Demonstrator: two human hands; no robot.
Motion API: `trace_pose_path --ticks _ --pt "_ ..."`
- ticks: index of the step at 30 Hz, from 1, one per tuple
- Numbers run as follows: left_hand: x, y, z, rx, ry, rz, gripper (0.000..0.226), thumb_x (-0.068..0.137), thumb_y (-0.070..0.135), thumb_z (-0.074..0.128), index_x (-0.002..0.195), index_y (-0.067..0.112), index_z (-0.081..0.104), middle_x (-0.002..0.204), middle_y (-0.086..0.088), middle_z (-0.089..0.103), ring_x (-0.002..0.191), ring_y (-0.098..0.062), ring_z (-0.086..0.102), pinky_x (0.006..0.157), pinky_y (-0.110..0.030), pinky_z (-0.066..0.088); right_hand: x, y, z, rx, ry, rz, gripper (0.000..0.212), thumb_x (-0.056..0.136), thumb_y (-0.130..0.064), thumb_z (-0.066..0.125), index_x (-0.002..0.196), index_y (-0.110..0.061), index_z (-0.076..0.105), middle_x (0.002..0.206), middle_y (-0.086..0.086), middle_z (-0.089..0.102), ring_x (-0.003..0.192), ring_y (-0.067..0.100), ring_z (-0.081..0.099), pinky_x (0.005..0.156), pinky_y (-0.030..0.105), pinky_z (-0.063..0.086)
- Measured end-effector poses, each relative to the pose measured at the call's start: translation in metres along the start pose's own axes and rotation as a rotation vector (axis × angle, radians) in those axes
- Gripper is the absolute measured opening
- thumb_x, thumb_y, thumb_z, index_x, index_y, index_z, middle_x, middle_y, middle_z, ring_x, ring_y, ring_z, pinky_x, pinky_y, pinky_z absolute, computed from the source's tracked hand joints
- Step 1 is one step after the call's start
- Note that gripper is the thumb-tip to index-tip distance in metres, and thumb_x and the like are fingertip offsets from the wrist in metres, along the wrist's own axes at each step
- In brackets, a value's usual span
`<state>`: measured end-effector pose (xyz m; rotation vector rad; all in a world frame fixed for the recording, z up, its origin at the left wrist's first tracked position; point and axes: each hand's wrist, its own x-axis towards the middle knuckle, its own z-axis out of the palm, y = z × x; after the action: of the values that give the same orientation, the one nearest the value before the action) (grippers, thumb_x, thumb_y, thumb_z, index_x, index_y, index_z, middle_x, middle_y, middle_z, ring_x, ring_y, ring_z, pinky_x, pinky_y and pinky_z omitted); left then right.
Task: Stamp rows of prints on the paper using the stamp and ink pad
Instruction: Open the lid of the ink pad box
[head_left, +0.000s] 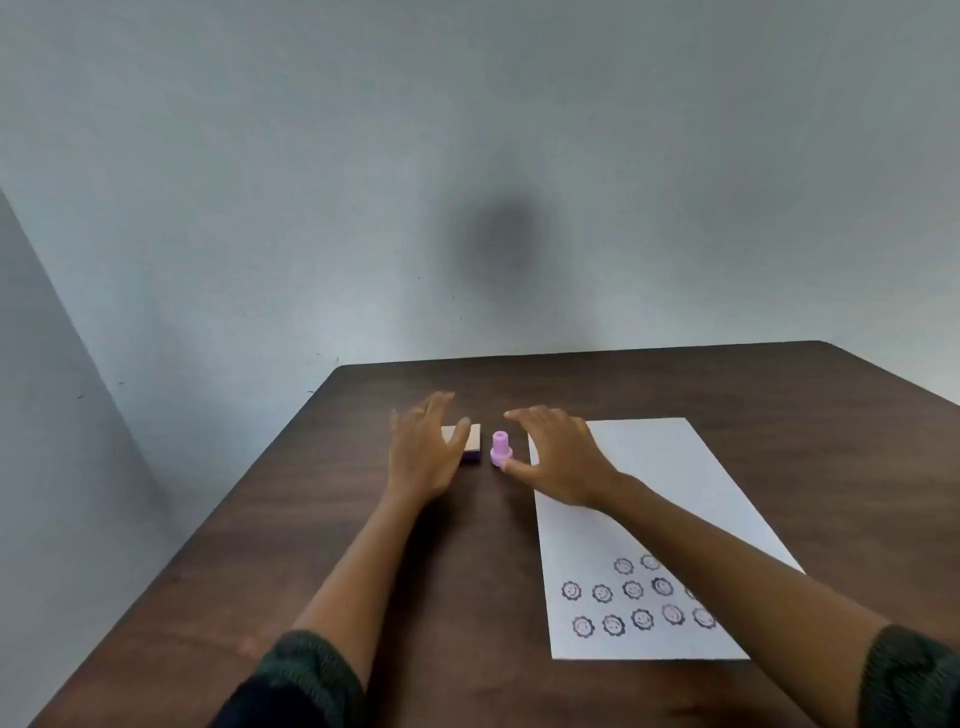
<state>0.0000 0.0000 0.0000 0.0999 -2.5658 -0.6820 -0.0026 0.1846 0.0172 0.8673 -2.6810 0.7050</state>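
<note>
pink stamp (501, 450) stands between spread, empty fingers of the left hand (423, 457) and right hand (556, 460); two full rows and a partial third mark the paper (654, 467), most still blank.

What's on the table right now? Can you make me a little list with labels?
table: dark wood
paper: white, lying right of the stamp
prints: smiley flowers in rows at the paper's near end
stamp: pink, standing upright
ink pad: small block left of the stamp
left hand: open, over the ink pad
right hand: open, thumb by the stamp
</note>
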Motion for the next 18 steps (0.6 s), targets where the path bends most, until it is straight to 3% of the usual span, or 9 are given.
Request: trace_pose_path --ticks 3,6,8,13,18 --pt "-0.01 -0.016 0.003 -0.099 0.066 -0.072 0.05 0.091 0.04 0.05 0.137 0.022 0.042 0.15 -0.001 0.038 0.136 -0.024 0.034 0.117 -0.045 0.003 0.006 -0.001 0.004 0.046 -0.019 0.002 0.059 0.082 -0.044 0.062 0.133 -0.023 0.04 0.141 0.0 0.046 0.125 0.019 0.045 0.105 0.038 0.032" --pt "-0.007 -0.027 -0.004 -0.112 0.127 0.003 0.054 0.088 0.048 0.052 0.137 0.027 0.042 0.151 0.003 0.036 0.138 -0.019 0.031 0.116 -0.042 -0.002 0.012 -0.005 0.004 0.084 -0.057 0.0 0.06 0.08 -0.042 0.065 0.131 -0.022 0.041 0.137 0.002 0.05 0.12 0.019 0.049 0.102 0.037 0.034" --pt "0.0 -0.033 -0.006 -0.05 0.093 0.027 0.057 0.088 0.049 0.052 0.139 0.027 0.04 0.152 0.003 0.034 0.14 -0.016 0.027 0.116 -0.043 -0.004 0.017 -0.006 0.002 0.12 -0.066 -0.009 0.055 0.081 -0.04 0.065 0.127 -0.021 0.044 0.131 0.002 0.055 0.113 0.019 0.053 0.098 0.036 0.037" --pt "0.001 -0.038 0.005 0.159 -0.174 -0.001 0.065 0.09 0.06 0.038 0.146 0.026 0.03 0.155 0.005 0.028 0.145 -0.016 0.017 0.116 -0.047 -0.004 0.023 -0.01 0.002 0.163 -0.064 0.01 0.039 0.083 -0.032 0.063 0.118 -0.018 0.053 0.116 0.004 0.064 0.095 0.016 0.059 0.088 0.034 0.05" --pt "-0.001 -0.04 -0.001 0.133 -0.147 0.015 0.06 0.087 0.058 0.046 0.138 0.027 0.043 0.145 0.003 0.045 0.137 -0.018 0.03 0.117 -0.045 0.01 0.027 -0.009 0.011 0.156 -0.049 0.038 0.021 0.084 -0.023 0.062 0.104 -0.016 0.062 0.105 0.005 0.069 0.087 0.015 0.059 0.071 0.022 0.044"
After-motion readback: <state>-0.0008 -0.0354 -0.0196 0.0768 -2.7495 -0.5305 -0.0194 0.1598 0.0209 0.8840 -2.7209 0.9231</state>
